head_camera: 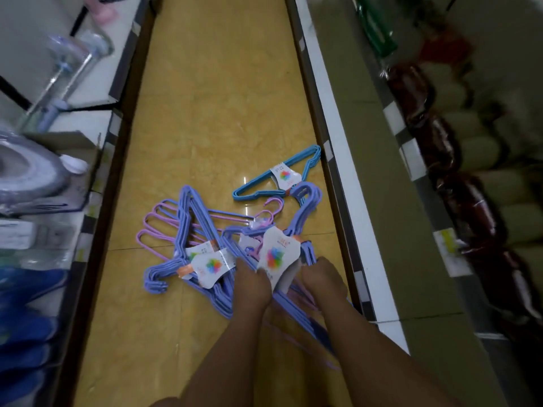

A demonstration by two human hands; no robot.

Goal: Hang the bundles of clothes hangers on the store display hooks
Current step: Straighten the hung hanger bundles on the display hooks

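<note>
Several bundles of wire clothes hangers lie in a heap on the yellow floor. A purple bundle [296, 236] with a white card label lies under both hands. My left hand [252, 284] grips it at the label's left side. My right hand [321, 282] grips its right side, fingers curled down over the wires. To the left lies another purple bundle [188, 227] over pink hangers [152, 230]. A blue bundle [276, 177] lies apart, farther up the aisle. No display hooks are in view.
I look down a narrow aisle floor [223, 98] between two shelf units. The left shelving [97, 136] holds packaged goods and blue items low down. The right shelving [367, 201] holds dark red and pale packages. The aisle runs on beyond the hangers.
</note>
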